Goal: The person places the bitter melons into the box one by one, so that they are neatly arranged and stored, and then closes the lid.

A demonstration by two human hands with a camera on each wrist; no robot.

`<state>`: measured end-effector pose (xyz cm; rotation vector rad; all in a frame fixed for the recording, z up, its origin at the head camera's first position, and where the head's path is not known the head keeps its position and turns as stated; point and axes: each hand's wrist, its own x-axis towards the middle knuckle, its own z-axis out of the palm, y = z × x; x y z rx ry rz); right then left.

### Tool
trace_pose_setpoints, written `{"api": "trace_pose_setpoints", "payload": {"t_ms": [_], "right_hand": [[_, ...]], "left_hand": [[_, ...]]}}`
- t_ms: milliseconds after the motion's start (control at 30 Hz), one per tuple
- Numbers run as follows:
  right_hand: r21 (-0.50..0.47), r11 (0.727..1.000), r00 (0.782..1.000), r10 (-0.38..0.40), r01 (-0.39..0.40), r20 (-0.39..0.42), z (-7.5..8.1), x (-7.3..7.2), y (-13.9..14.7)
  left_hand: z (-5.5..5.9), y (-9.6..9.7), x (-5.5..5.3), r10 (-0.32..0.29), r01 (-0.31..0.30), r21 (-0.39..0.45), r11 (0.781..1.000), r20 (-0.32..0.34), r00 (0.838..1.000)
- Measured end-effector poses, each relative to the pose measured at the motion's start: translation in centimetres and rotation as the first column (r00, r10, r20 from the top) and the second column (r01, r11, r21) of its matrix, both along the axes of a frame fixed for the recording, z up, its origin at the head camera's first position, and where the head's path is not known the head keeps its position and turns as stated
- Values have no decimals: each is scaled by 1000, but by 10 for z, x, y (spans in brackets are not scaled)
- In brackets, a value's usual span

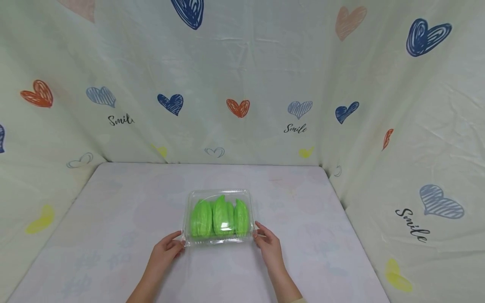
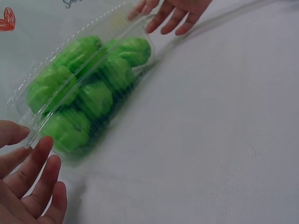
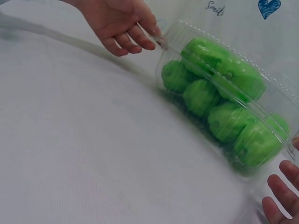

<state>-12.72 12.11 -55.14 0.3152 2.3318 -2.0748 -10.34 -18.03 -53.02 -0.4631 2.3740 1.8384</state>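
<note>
A clear plastic clamshell box [image 1: 217, 243] with a domed lid stands on the table. Inside are several bright green, ribbed, tapered pieces [image 1: 202, 219] that look like gourds, stacked in layers. At the box's near left corner, my left hand [image 1: 165, 251] pinches the rim between thumb and fingertip; its other fingers [image 2: 53, 179] spread loosely below. My right hand [image 1: 270, 246] pinches the rim at the near right corner, with its other fingers [image 3: 280, 191] apart from the box. The lid looks closed along the rim.
The table [image 1: 125, 202] has a pale cloth cover. Behind it and along both sides hangs a light curtain [image 1: 242, 63] printed with hearts and "Smile" lettering, meeting the table's far edge.
</note>
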Motion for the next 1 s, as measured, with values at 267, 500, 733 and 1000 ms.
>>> {"api": "trace_pose_setpoints", "payload": {"t_ms": [267, 500, 733, 1000], "right_hand": [[-19, 998, 998, 54, -54, 26, 1, 0, 2], [-64, 991, 991, 122, -118, 55, 16, 4, 0], [-70, 991, 991, 121, -117, 61, 38, 12, -5], [-79, 990, 990, 120, -114, 70, 32, 9, -3]], "left_hand": [[0, 0, 0, -4, 3, 55, 998, 12, 1000], [-1, 1, 1, 9, -10, 79, 997, 13, 1000], [-1, 2, 0, 6, -7, 52, 999, 15, 1000], [-3, 5, 1, 16, -17, 52, 998, 15, 1000]]}}
